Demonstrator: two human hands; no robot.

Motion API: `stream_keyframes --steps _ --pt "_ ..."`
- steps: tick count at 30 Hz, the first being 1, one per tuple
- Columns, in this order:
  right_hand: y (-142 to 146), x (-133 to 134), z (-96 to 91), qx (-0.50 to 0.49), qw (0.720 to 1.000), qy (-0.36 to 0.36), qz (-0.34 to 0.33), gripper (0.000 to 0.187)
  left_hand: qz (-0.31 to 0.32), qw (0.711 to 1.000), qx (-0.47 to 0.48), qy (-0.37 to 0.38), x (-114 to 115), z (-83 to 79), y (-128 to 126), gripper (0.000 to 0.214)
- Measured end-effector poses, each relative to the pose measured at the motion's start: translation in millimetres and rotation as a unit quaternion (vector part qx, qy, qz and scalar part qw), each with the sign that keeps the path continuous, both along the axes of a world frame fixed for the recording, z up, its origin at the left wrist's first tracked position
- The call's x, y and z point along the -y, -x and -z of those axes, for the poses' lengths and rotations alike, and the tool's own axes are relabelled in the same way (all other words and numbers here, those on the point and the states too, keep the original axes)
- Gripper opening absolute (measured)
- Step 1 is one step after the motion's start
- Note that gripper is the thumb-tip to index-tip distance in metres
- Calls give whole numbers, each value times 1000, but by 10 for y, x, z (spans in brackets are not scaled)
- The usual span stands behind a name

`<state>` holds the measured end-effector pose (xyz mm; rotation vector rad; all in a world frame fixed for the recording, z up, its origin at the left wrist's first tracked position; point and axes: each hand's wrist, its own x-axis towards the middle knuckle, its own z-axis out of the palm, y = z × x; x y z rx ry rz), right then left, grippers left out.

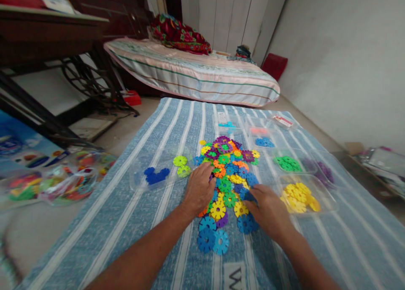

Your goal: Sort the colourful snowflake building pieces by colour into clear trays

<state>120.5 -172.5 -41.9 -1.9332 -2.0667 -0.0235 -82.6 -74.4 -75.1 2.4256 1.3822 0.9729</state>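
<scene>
A heap of colourful notched plastic discs [224, 183] lies on a striped cloth [142, 222]. At the heap's left side is my left hand [199, 188], its fingers curled in and partly hidden; a bit of purple shows by its thumb, but what it grips is unclear. My right hand [270, 207] is on the right side, thumb and fingers closed around a dark blue disc [249, 196]. Nearer to me lie several loose blue discs [206, 240]. Right of my right hand, a clear tray [329, 201] holds yellow discs [297, 196].
Green discs [287, 163], purple discs [325, 172] and light blue discs [264, 142] sit in clear trays at the right and back. A left tray [134, 180] holds dark blue discs [156, 176]. A small card box [283, 120] lies at the back right. Beyond stands a bed [196, 77].
</scene>
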Motion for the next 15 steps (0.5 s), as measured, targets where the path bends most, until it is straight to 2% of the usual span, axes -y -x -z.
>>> stream_keyframes --steps 3,6,9,12,15 --pt "-3 22 16 0 1000 10 16 5 0 1000 -1 -1 -5 17 2 31" --pt "-14 48 24 6 999 22 44 11 -1 1000 -6 -1 -7 26 0 31" --pt "-35 53 34 -3 999 32 41 16 1 1000 -8 -1 -7 19 -1 31" --pt "-69 39 41 -46 998 43 27 20 6 1000 -6 -2 -6 2 2 30" --pt "-97 27 28 -129 990 60 14 22 8 1000 -9 -2 -3 -13 4 29"
